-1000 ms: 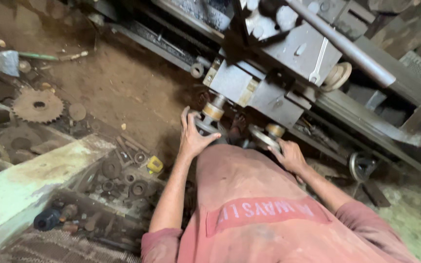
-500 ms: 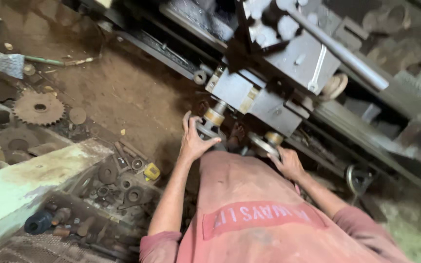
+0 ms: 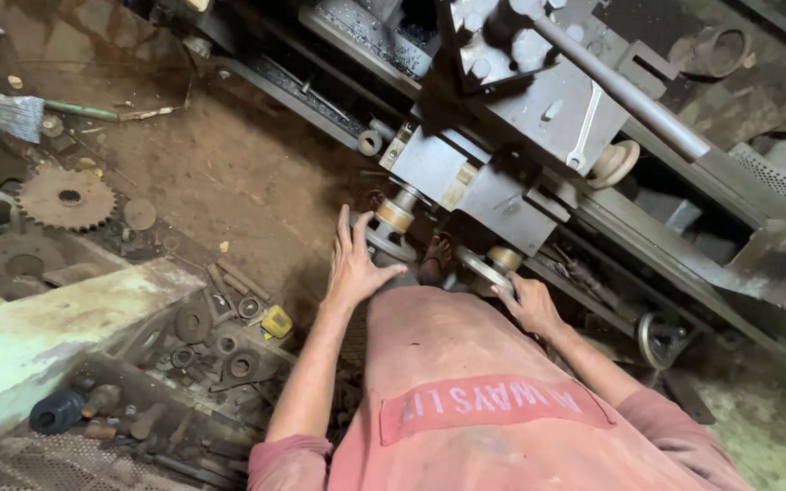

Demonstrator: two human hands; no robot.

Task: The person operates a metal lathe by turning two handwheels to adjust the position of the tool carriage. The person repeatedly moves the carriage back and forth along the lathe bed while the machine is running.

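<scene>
- The left hand [image 3: 357,268] lies spread over the larger handwheel [image 3: 389,238] on the lathe apron [image 3: 466,186], fingers flat, thumb hooked round its rim.
- The right hand [image 3: 528,305] curls onto the smaller handwheel [image 3: 486,265], just beside the left.
- A bare foot [image 3: 436,255] shows between the two wheels, close under the machine.
- Judgement: an open palm could slip off the greasy rim, and a knuckle may strike the apron casting.
- Loose gears [image 3: 65,197] and bearings [image 3: 229,350] lie left of the left forearm; a shifted step could land on them.

2 round metal handwheels [image 3: 391,238] [image 3: 488,268] jut from the grey lathe carriage, side by side.
</scene>
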